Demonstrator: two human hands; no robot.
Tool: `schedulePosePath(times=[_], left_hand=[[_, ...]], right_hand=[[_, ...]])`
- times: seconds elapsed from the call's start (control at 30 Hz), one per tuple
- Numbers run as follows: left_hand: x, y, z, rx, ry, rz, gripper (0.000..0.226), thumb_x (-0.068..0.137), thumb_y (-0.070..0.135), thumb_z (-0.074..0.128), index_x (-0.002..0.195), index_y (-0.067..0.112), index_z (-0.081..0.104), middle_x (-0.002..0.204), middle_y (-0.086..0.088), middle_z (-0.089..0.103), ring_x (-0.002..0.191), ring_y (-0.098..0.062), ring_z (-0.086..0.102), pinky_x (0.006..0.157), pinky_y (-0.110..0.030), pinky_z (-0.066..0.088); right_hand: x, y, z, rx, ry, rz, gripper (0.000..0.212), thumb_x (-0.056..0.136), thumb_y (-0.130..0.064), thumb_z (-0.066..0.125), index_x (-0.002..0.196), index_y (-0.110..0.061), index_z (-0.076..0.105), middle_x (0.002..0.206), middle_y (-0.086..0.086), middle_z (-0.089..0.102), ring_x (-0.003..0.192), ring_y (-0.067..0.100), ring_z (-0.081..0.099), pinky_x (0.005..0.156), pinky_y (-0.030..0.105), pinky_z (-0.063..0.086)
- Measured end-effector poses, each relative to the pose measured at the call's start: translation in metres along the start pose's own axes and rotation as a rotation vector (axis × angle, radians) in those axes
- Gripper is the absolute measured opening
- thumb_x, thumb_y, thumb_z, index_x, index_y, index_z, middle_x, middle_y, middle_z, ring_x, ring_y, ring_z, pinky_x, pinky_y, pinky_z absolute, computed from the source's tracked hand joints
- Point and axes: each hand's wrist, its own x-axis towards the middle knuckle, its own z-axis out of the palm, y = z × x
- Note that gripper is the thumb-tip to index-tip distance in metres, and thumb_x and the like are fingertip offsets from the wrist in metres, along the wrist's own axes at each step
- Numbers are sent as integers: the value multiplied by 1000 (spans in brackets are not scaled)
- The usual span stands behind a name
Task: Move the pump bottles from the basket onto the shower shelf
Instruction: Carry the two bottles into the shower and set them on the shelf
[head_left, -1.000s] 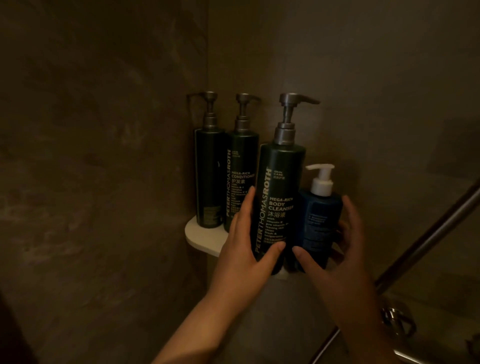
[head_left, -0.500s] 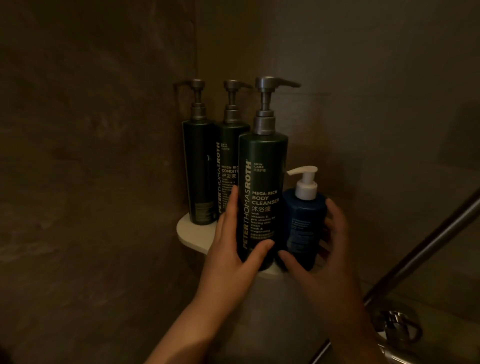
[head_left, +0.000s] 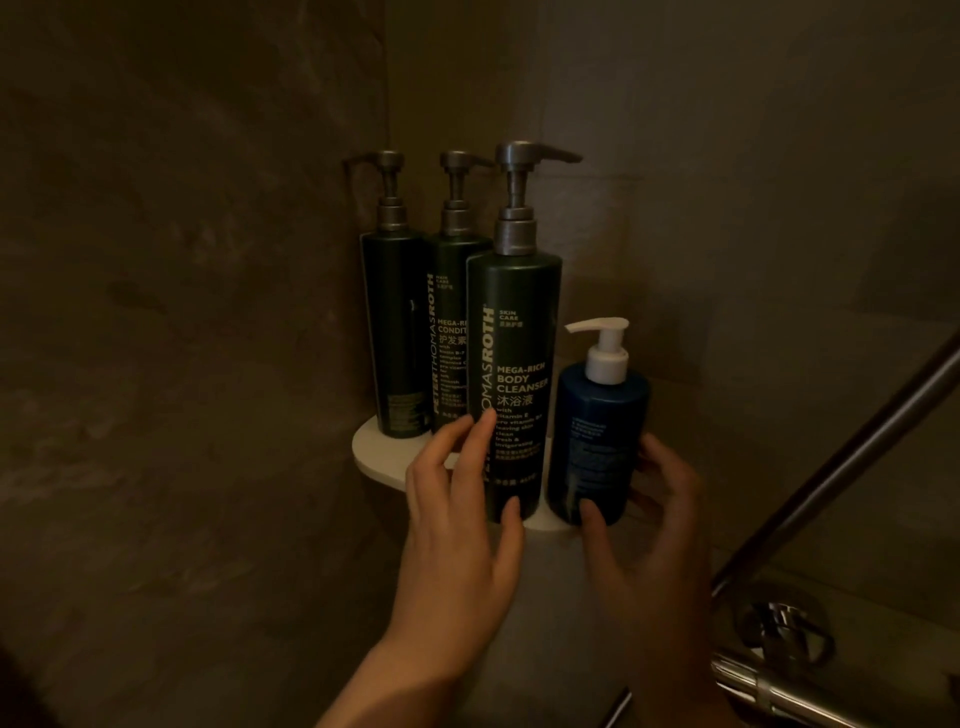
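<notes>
L hand (head_left: 462, 499) spread, fingertips touching green bottle (head_left: 514, 322). R hand (head_left: 649, 519) wraps blue bottle (head_left: 597, 441). Both bottles on shelf (head_left: 379, 457) edge, just above thumbs. Push each rearward, clear of rim, before release.

left hand (head_left: 462, 525): my fingertips touch the front of the body cleanser bottle (head_left: 514, 332)
right hand (head_left: 649, 519): I grip the blue bottle (head_left: 597, 441), thumb in front
shelf (head_left: 374, 457): both bottles upright, blue one rightmost
</notes>
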Motion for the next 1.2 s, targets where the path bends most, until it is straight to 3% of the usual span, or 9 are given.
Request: schedulePosePath(times=[0.1,0.33,0.47,0.67,0.87,1.1,1.2], left_hand=[[3,-2,5,16,13,-11,88,78,8,72,144,34,20,137,3,24,127,1,21,101,-18,22],[17,-3,16,45,-8,-23,88,79,6,70,144,33,18,136,6,23,126,-6,26,103,-22,24],[24,-3,20,70,1,-23,87,78,6,70,144,32,19,133,6,24,121,-2,25,99,-16,23],[32,-6,27,72,-29,-41,91,79,9,71,144,37,14,131,10,23,123,-17,40,95,-24,36],[40,-9,32,68,-29,-51,91,78,11,71,144,37,14,127,11,25,114,-10,41,86,-18,37],[40,-8,35,72,-27,-62,87,78,8,68,144,34,17,124,8,29,108,-12,47,84,-21,44],[40,-8,35,70,-30,-68,78,79,7,67,140,31,25,125,3,34,112,-13,47,87,-21,43]], right_hand=[[2,1,3,-26,6,-8,72,77,-10,71,136,-30,34,133,-7,41,121,8,46,92,20,42],[11,8,7,-34,-2,16,69,78,-11,70,133,-33,34,130,-11,42,117,4,45,92,8,37],[14,13,8,-23,-12,31,67,79,-14,70,132,-35,34,126,-15,42,113,-13,41,90,1,34],[19,20,12,-19,-11,31,64,80,-19,67,133,-36,35,124,-19,40,115,1,46,90,18,39],[23,23,13,-7,-41,48,65,81,-21,66,131,-43,31,126,-16,41,116,7,49,90,18,40],[25,26,13,15,-53,67,59,82,-17,67,132,-28,38,129,-5,46,118,16,51,95,36,48],[25,25,12,33,-46,65,58,83,-18,66,132,-28,38,128,-10,44,118,14,51,95,36,47]])
